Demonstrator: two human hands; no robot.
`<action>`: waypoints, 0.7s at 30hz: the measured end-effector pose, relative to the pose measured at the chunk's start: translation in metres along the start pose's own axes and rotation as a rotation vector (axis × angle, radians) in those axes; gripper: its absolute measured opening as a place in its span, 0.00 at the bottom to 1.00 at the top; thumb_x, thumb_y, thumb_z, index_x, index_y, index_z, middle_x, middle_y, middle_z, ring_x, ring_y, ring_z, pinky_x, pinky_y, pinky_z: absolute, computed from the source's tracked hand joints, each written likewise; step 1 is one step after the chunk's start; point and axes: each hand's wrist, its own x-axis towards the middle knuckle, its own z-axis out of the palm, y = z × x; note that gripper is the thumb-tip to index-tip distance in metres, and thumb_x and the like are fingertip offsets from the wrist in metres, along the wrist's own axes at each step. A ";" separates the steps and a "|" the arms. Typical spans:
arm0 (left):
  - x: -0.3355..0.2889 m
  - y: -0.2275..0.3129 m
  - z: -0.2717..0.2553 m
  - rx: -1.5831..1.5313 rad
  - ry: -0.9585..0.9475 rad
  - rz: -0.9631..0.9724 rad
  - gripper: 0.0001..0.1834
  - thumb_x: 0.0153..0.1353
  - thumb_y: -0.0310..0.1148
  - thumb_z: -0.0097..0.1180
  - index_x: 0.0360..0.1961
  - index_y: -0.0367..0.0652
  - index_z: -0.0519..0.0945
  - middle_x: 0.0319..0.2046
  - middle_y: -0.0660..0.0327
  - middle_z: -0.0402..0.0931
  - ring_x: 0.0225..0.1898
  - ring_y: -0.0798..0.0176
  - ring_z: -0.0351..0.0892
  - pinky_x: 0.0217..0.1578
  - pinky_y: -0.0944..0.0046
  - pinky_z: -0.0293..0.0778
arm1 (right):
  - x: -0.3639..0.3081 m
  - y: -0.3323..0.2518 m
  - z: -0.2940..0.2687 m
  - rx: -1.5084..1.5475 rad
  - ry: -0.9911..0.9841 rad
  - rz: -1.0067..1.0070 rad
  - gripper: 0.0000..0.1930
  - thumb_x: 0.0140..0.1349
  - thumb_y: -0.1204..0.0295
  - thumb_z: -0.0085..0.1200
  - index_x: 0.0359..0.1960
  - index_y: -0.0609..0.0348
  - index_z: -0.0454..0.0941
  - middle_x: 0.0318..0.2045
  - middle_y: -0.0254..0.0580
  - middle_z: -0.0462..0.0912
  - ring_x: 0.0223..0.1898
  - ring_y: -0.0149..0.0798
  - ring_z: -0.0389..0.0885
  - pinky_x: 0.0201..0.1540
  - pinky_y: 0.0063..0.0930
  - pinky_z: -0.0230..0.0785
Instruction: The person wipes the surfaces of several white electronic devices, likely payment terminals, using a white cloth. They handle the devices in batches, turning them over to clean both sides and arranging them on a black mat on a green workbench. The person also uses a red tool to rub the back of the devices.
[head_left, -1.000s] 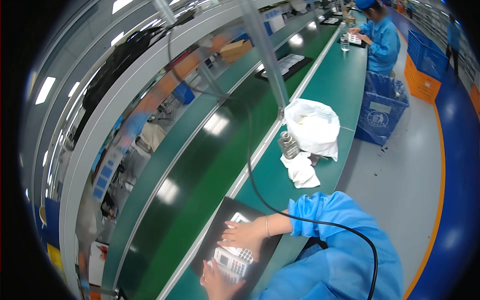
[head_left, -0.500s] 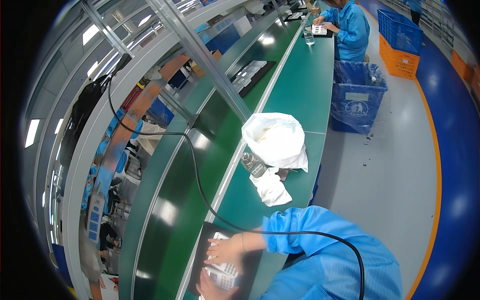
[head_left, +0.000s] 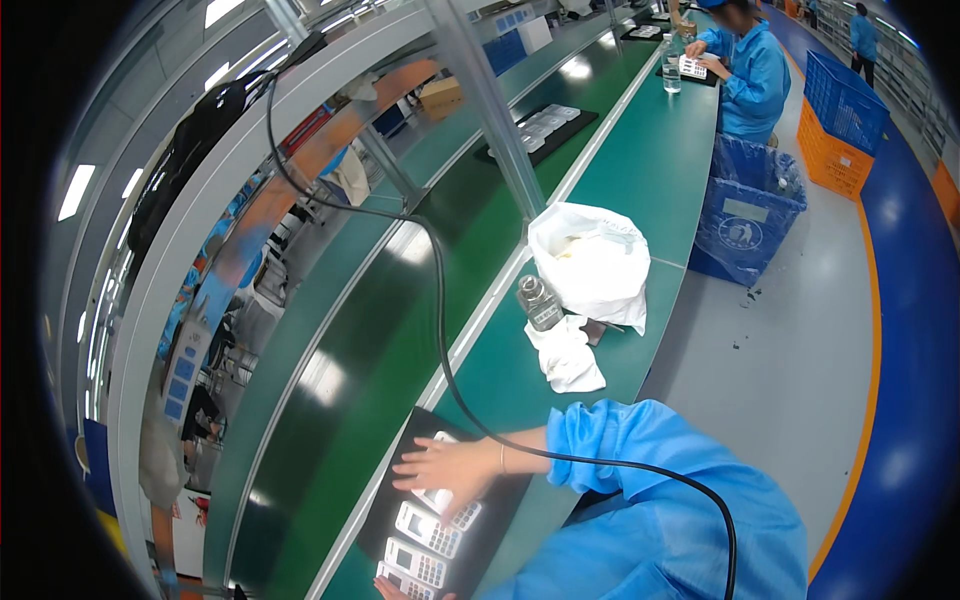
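Note:
Several white handheld keypad devices [head_left: 428,530], each with a small screen and round buttons, lie in a slanting row on a black mat [head_left: 487,545] along the near part of the bench. My right hand [head_left: 452,474] rests palm down over the devices at the far end of the row. Its fingers are spread, and it hides much of what lies under it. At the lower edge, my left hand [head_left: 388,590] shows only in part, with fingertips on either side of the nearest device [head_left: 402,580]; the rest is cut off.
A black cable [head_left: 440,300] hangs across the view, passing over my right forearm. Farther along the bench are a white plastic bag [head_left: 590,262], a bottle [head_left: 540,303] and a white cloth [head_left: 568,358]. Beyond stand a blue bin [head_left: 745,215] and a seated co-worker [head_left: 752,75].
The view has shifted, so the bench appears farther right and tilted. My left hand has moved nearer along the row, uncovering devices. My right hand's fingers are spread wider.

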 end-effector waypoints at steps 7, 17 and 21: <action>0.017 0.033 -0.006 -0.501 0.044 0.015 0.64 0.40 0.19 0.71 0.77 0.36 0.45 0.71 0.42 0.55 0.72 0.46 0.58 0.72 0.43 0.53 | -0.014 0.055 -0.033 0.028 0.533 0.342 0.30 0.74 0.51 0.50 0.63 0.68 0.73 0.62 0.58 0.77 0.65 0.57 0.73 0.70 0.46 0.64; 0.037 0.000 0.003 -0.825 0.012 -0.260 0.69 0.51 0.25 0.74 0.80 0.37 0.30 0.77 0.41 0.45 0.76 0.44 0.53 0.74 0.43 0.52 | 0.006 0.019 0.035 0.473 0.467 0.527 0.38 0.79 0.44 0.35 0.79 0.56 0.51 0.78 0.61 0.49 0.79 0.57 0.51 0.79 0.42 0.46; 0.018 -0.062 0.012 -0.752 0.147 -0.137 0.52 0.74 0.45 0.54 0.80 0.38 0.31 0.79 0.38 0.40 0.78 0.42 0.47 0.75 0.43 0.51 | 0.022 -0.009 0.057 0.529 0.531 0.509 0.37 0.78 0.47 0.41 0.79 0.57 0.51 0.78 0.58 0.50 0.79 0.55 0.49 0.80 0.43 0.44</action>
